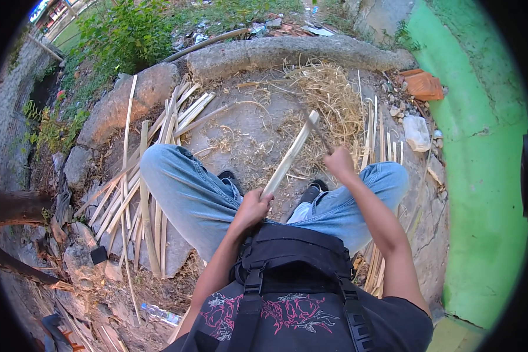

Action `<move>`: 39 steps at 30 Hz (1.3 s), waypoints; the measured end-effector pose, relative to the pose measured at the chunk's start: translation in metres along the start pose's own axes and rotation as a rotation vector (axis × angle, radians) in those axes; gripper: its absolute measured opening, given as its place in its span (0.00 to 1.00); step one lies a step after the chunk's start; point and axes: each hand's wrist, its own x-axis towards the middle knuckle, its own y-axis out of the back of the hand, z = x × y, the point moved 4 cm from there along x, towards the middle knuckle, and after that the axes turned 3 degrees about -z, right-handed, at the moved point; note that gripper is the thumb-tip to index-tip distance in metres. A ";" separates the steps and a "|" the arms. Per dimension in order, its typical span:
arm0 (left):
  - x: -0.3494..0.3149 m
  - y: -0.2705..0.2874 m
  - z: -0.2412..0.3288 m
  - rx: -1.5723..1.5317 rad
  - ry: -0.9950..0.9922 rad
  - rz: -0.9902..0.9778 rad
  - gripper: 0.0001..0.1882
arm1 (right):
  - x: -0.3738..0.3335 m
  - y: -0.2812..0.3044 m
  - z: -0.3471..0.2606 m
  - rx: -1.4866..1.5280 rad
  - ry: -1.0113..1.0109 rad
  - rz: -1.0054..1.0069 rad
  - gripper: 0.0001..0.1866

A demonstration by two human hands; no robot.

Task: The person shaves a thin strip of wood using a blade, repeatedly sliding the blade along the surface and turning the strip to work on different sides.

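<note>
My left hand [253, 208] is closed round the lower end of a pale split bamboo strip [288, 158], which slants up and away to the right between my knees. In my right hand [340, 164] is the handle of a dark, narrow-bladed knife [321, 136]. Its blade lies across the strip's far end; whether it is cutting in cannot be told. Beyond the strip, curly bamboo shavings [328, 97] are heaped on the ground.
Long bamboo strips [145, 199] lie bundled left of my knee, and more strips [371, 132] lie to the right. A stone kerb [299, 53] runs across the far side. A green wall [481, 146] rises at right, near an orange bag [423, 85]. A plastic bottle [161, 314] lies lower left.
</note>
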 end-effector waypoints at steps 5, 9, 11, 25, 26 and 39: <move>-0.009 0.001 0.002 -0.237 0.057 -0.081 0.11 | -0.055 -0.025 -0.019 -0.147 0.374 -0.206 0.11; 0.003 0.006 0.004 -0.193 0.027 0.003 0.12 | -0.043 -0.025 -0.037 -0.172 0.330 -0.122 0.09; 0.004 0.007 0.001 -0.180 0.023 0.007 0.12 | -0.046 -0.028 -0.038 -0.147 0.349 -0.085 0.10; 0.002 0.005 0.004 -0.118 0.011 0.036 0.12 | -0.062 -0.024 -0.046 -0.015 0.262 -0.065 0.12; 0.001 0.004 0.002 -0.160 0.022 0.019 0.12 | -0.074 -0.031 -0.049 -0.133 0.415 -0.101 0.12; 0.000 0.001 -0.007 -0.056 -0.021 0.028 0.12 | 0.005 0.000 -0.006 -0.047 0.087 -0.033 0.13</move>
